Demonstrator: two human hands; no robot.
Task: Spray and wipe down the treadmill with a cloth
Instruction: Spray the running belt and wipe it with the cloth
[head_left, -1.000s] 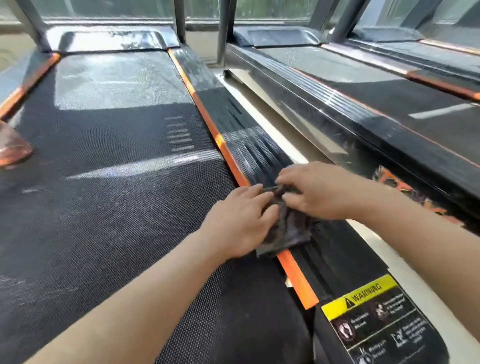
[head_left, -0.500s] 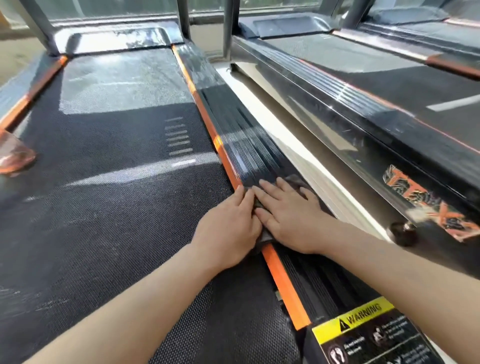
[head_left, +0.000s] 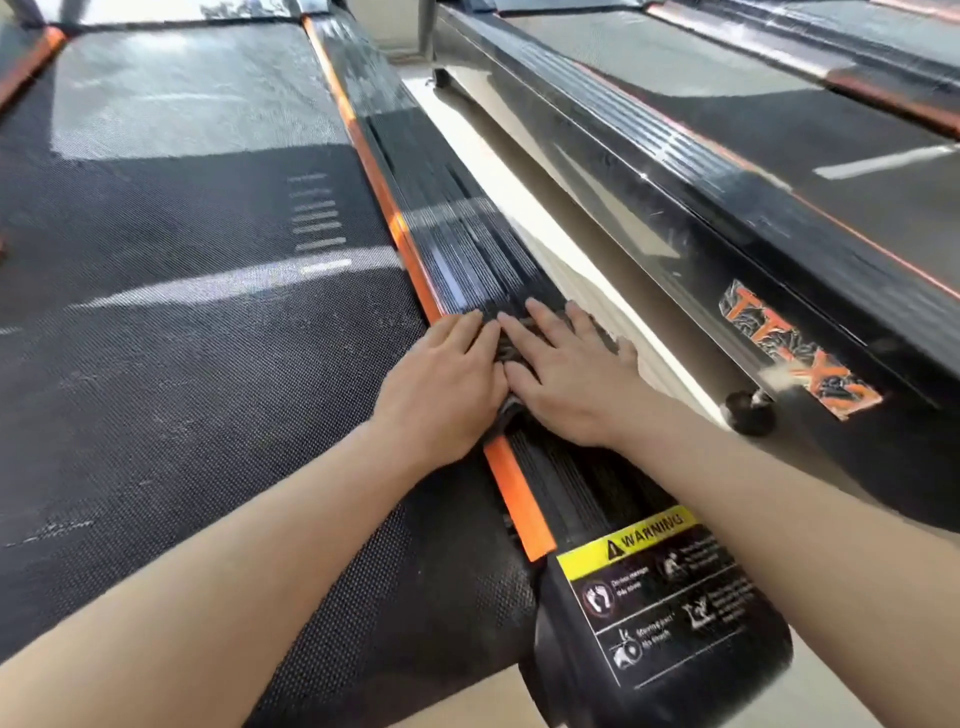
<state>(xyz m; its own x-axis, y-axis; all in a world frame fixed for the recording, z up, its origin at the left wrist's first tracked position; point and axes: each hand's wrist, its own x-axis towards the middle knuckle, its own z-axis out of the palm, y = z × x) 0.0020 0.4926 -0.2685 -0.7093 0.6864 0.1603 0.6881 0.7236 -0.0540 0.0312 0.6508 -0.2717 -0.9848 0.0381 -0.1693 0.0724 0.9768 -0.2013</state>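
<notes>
Head view: both hands lie side by side on the treadmill's right side rail (head_left: 467, 244), just beside the orange strip (head_left: 519, 493) that edges the belt (head_left: 208, 312). The left hand (head_left: 441, 384) and right hand (head_left: 566, 384) are flat, palms down, fingers straight and spread a little; neither is curled round anything. They press on the cloth (head_left: 503, 349), a dark rag almost wholly hidden under them, showing only in the gap between the hands and as a small fold at the near edge. It looks thin, soft and light, so it will likely bunch or slide out unless held down with an even, flat palm; pressing on its middle, as now, seems the surest hold for a push along the ribbed rail. The ribs may snag it, and the glossy plastic farther up may let it slip. A warning label (head_left: 660, 577) sits nearer on the rail end. No spray bottle is in view.
</notes>
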